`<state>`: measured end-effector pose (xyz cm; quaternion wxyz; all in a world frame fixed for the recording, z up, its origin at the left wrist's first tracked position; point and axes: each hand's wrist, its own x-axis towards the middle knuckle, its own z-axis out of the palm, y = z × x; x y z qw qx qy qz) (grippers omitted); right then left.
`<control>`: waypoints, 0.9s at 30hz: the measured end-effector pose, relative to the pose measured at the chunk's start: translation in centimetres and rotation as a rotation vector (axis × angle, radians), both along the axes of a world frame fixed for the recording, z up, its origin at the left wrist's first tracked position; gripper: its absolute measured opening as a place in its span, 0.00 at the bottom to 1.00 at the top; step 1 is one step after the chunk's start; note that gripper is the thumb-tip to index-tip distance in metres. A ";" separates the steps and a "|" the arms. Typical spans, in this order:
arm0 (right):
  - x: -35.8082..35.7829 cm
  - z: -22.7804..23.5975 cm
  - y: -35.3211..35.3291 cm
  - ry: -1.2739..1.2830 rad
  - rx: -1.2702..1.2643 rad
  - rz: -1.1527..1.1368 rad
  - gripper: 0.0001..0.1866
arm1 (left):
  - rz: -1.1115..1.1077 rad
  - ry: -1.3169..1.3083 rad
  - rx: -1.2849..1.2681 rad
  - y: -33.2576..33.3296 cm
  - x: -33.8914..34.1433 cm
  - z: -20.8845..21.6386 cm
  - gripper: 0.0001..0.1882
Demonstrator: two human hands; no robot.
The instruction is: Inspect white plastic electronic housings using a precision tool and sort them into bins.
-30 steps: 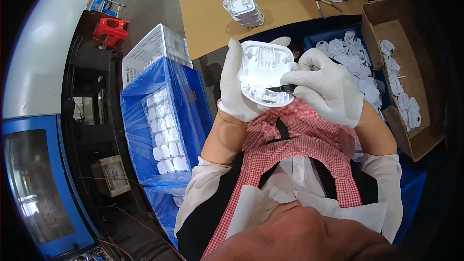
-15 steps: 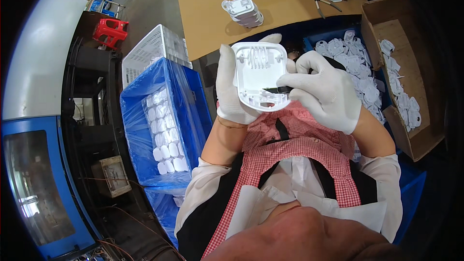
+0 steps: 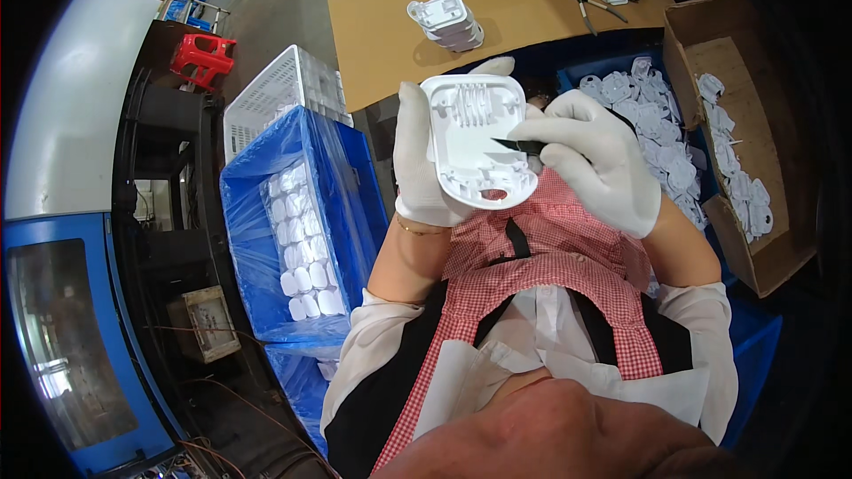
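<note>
We look down on our two white-gloved hands held before a red-checked apron (image 3: pixel 568 288). Our left hand (image 3: pixel 415 155) grasps a white plastic housing (image 3: pixel 479 146), thumb along its left edge, the open side facing up to show ribs near the top and moulded fittings near an oval hole below. Our right hand (image 3: pixel 599 155) pinches a black pointed tool (image 3: pixel 519 145) between thumb and fingers, its tip over the housing's interior; we cannot tell whether it touches. Beyond, on a tan tabletop (image 3: pixel 377 40), stand a stack of white housings (image 3: pixel 450 25) and, farther right, pliers (image 3: pixel 582 9) lying with handles spread. To our right, a cardboard box (image 3: pixel 741 235) holds white parts; to our left, a plastic-lined blue crate (image 3: pixel 255 204) holds rows of white pieces (image 3: pixel 304 278).
</note>
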<state>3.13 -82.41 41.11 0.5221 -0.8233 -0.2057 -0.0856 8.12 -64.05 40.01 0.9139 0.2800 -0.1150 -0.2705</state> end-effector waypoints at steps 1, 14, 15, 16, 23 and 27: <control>-0.1 -0.1 0.1 0.001 0.001 0.001 0.15 | -0.011 -0.041 0.021 0.1 0.1 -0.2 0.44; 0.2 -0.4 1.2 0.314 0.164 0.046 0.09 | 0.097 -0.537 0.391 -0.3 -0.6 -1.5 0.42; 0.3 -0.6 1.2 0.322 0.132 0.056 0.08 | 0.082 -0.507 0.366 -0.3 -0.6 -1.8 0.43; 0.4 -0.9 1.2 0.329 0.099 0.065 0.08 | 0.083 -0.507 0.365 -0.3 -0.6 -1.9 0.43; 0.8 -3.0 1.1 -0.040 -0.085 0.089 0.10 | 0.102 -0.451 0.377 -0.6 -0.9 -1.9 0.42; 0.5 -2.2 0.5 0.256 0.187 0.081 0.04 | 0.032 -0.071 0.083 -0.3 0.5 -2.7 0.44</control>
